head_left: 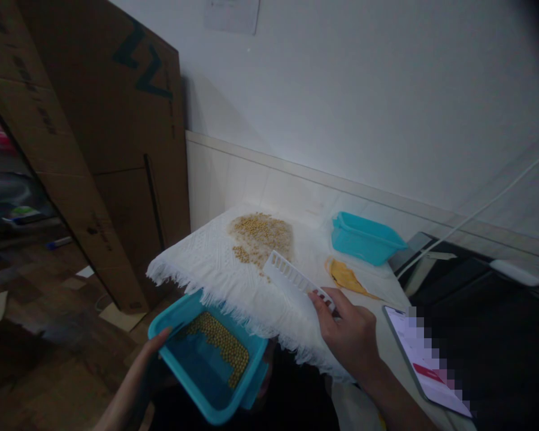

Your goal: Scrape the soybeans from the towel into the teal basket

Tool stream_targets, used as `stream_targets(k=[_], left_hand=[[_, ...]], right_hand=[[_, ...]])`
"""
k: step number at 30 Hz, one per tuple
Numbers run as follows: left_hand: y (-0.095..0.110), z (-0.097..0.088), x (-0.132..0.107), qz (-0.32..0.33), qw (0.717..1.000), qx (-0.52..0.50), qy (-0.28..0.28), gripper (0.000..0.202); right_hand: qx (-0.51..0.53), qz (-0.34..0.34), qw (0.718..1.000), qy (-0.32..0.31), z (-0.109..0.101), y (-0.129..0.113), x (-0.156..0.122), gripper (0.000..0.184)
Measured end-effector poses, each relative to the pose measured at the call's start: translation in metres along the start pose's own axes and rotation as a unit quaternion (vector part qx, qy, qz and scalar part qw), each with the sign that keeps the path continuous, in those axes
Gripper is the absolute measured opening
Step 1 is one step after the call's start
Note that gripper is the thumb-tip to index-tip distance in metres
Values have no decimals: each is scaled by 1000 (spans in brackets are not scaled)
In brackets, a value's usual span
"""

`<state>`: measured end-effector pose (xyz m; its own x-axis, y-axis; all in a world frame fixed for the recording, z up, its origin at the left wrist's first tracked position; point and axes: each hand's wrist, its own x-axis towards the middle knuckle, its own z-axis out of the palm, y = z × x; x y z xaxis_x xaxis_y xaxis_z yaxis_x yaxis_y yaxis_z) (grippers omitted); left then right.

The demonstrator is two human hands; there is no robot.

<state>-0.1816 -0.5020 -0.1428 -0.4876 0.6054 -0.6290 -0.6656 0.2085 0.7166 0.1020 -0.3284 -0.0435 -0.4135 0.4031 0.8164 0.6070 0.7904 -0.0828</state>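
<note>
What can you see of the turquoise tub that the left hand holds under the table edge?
The turquoise tub is a rectangular container of what looks like plastic. It is tilted, just below the fringed edge of the white cloth. The left hand grips its left rim. Small yellowish beans lie heaped along one inner side; the rest of its floor is bare.

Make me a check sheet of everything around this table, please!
Surface: white fringed towel spread flat, fringe hanging off the near edge.
Job's things: loose beans piled on the towel; white slotted scraper beside them; blue tub below the towel's edge, beans inside.
Clutter: second tub, yellow scrap, phone.
Grippers: left hand grips the blue tub; right hand holds the scraper.
Cables: white cable at right.
Surroundings: cardboard box left, white wall behind.
</note>
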Motion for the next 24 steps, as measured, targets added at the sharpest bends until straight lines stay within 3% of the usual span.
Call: stream_targets(k=[3, 6, 10, 16, 21, 24], left_hand=[[-3, 1, 8, -13, 1000, -15, -22, 72], [-6, 9, 11, -6, 997, -48, -61, 97], [-8, 23, 14, 62, 985, -117, -107, 128], [-6, 26, 19, 121, 976, -116, -136, 96], [-5, 25, 17, 99, 981, -95, -136, 105], [-6, 28, 15, 127, 980, -98, -120, 100]], right_hand=[[1, -5, 1000, -1, -2, -2, -1, 43], [2, -5, 1000, -3, -3, -3, 0, 45], [7, -1, 1000, -5, -1, -3, 1, 46], [19, 5, 1000, -17, 4, -1, 3, 43], [21, 22, 999, -15, 5, 2, 6, 41], [18, 27, 999, -8, 7, 4, 8, 40]])
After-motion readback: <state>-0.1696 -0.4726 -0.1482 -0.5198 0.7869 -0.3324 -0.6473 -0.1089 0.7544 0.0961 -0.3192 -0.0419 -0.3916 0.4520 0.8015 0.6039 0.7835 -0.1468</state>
